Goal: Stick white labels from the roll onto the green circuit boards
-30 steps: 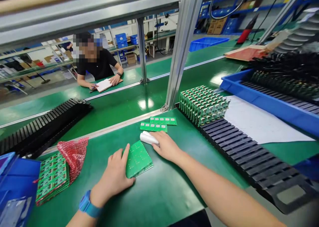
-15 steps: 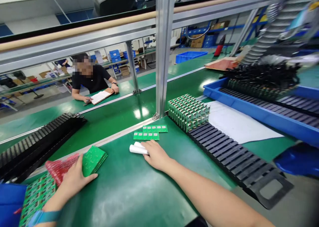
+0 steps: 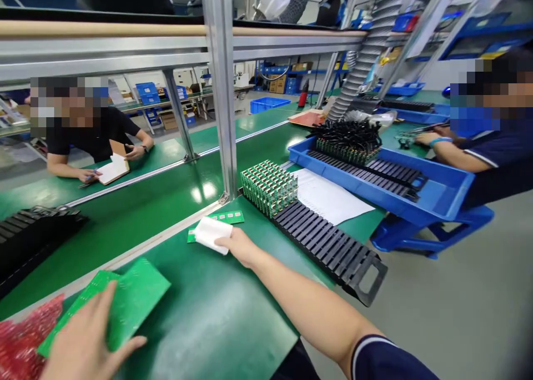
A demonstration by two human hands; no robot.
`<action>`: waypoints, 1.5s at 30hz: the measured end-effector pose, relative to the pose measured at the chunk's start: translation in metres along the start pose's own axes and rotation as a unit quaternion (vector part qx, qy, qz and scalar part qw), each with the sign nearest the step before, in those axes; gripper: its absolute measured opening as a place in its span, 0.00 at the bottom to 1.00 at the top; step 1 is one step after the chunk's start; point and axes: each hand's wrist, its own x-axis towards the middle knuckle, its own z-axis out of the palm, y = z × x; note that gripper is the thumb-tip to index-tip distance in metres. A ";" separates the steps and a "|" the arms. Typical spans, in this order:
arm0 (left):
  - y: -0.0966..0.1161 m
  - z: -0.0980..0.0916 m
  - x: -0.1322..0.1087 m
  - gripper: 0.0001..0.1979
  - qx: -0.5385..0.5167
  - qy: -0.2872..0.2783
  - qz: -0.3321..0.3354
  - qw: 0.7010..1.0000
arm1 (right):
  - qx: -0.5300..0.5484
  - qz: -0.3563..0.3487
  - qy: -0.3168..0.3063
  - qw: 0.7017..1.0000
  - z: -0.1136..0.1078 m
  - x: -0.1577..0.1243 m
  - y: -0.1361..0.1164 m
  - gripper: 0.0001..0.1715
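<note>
My left hand (image 3: 89, 341) lies flat with fingers spread on a green circuit board panel (image 3: 125, 299) at the lower left, beside a red bubble-wrap bag (image 3: 23, 338). My right hand (image 3: 241, 246) is stretched forward and holds a white folded cloth (image 3: 212, 234) on the green mat. The cloth covers part of two small green board strips (image 3: 227, 218). Just right of them, a long black slotted rack (image 3: 328, 246) carries several upright small green boards (image 3: 270, 185) at its far end.
A blue tray (image 3: 441, 199) with black racks and boards stands at the right, with a white sheet (image 3: 328, 196) before it. A co-worker's forearm (image 3: 449, 152) rests at the far right. Across the bench a person writes in a notebook (image 3: 112, 169). An aluminium post (image 3: 220, 91) rises at the centre; another black rack (image 3: 33, 233) lies left.
My left hand has slid the green panel to the left, beside the red bag. My right hand has lifted the white cloth over the small strips. The view has swung right.
</note>
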 end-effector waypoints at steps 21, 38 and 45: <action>0.097 0.030 -0.019 0.29 -0.595 0.060 -0.199 0.776 | 0.037 0.140 -0.219 0.965 0.107 -0.044 -0.024 0.32; 0.078 0.024 -0.025 0.49 -0.399 0.135 -0.201 0.884 | 0.072 0.079 -0.228 0.968 0.094 -0.053 -0.012 0.29; 0.080 0.011 -0.033 0.25 -0.422 0.037 -0.077 0.902 | 0.088 0.152 -0.318 0.932 0.091 -0.059 -0.020 0.32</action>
